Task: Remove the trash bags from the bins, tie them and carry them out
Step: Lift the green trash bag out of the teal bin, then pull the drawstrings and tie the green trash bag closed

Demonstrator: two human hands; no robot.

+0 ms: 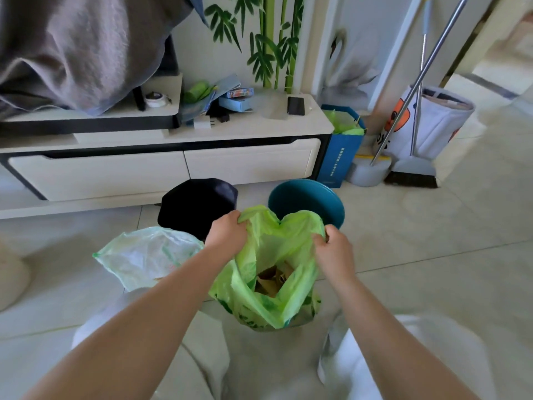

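1. Pale tiled floor [418, 255], a low cream TV cabinet [173, 168] along the wall, bamboo painted above it, and a broom [412, 171] leaning in the corner.
2. Centre stage: the green trash bag [274, 284], mouth open, brown paper scraps visible inside. It stands on the floor between the person's knees, just in front of the teal bin [311, 203].
3. The left hand [227, 235] has its fingers clenched on the bag's left rim; the right hand [334, 252] pinches the right rim. Both grip plastic, nothing else.
4. A second, paler bag [147, 255] sits open to the left, beside the black bin [199, 206]. It looks untied.
5. Risk ahead, as a judgement: the film looks thin, so a hard pull while knotting could tear a rim or let it slip from the fingers.
6. Another: the bag stands unsupported, so a sideways tug might tip it and spill the scraps onto the tiles.
7. Writing: the green bag carries dark green print, too crumpled to read. The blue paper bag [340, 151] by the cabinet shows white lettering, too small to make out.
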